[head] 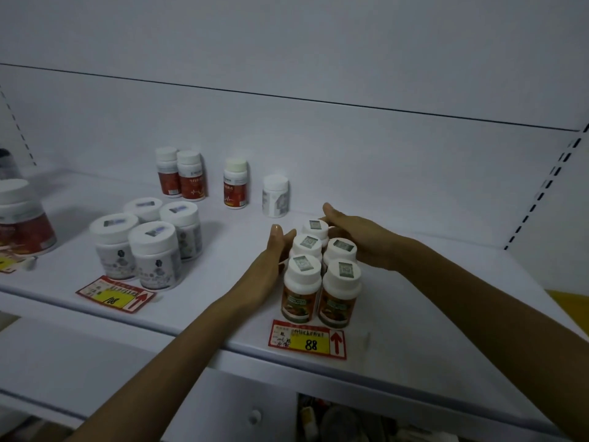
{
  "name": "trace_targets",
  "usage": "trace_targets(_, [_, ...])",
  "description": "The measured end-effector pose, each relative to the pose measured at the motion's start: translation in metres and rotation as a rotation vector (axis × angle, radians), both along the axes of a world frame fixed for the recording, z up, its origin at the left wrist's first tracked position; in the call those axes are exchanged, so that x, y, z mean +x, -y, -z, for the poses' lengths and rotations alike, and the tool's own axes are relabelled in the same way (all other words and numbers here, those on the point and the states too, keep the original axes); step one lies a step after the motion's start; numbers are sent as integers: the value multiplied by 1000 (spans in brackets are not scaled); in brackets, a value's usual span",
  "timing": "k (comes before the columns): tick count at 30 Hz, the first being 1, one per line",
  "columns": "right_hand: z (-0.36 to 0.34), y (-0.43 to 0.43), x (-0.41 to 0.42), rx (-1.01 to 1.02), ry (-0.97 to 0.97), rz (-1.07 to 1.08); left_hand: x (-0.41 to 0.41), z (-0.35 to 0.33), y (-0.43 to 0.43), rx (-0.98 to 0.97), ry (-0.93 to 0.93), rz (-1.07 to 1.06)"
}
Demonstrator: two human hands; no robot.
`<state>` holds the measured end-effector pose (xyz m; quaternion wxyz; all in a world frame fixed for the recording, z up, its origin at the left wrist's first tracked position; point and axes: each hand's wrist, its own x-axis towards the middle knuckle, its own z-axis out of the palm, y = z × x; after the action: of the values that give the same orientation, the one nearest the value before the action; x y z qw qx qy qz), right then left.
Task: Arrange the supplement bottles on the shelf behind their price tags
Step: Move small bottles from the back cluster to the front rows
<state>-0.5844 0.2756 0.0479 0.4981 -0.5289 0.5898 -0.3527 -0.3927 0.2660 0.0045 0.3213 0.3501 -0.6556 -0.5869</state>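
Observation:
Several orange-labelled supplement bottles (322,275) with white caps stand in two rows behind the red and yellow "88" price tag (307,339). My left hand (271,263) lies flat against the left side of this cluster, fingers straight. Against the right side and back of the cluster my right hand (360,237) presses with straight fingers. Several white bottles (146,247) stand grouped behind the "108" price tag (116,298). Three red-labelled bottles (191,178) and one white bottle (275,196) stand near the back wall.
The white shelf (414,314) runs left to right with a back wall behind it. A large red-labelled jar (22,218) stands at the far left above another tag. A lower compartment (334,419) with dark items shows under the shelf edge.

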Motion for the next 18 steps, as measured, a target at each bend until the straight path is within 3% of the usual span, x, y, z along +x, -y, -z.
trace_targets(3, [4, -10, 3, -28, 113, 98, 0, -6, -1, 51, -19, 31])
trace_targets(8, [23, -38, 12, -142, 406, 521, -8, -12, 0, 181, -154, 54])
trace_targets(12, [43, -57, 34, -152, 590, 563, -15, -16, -6, 265, -281, 106])
trace_targets(18, [57, -51, 57, -234, 611, 658, -15, -11, -5, 259, -309, 187])
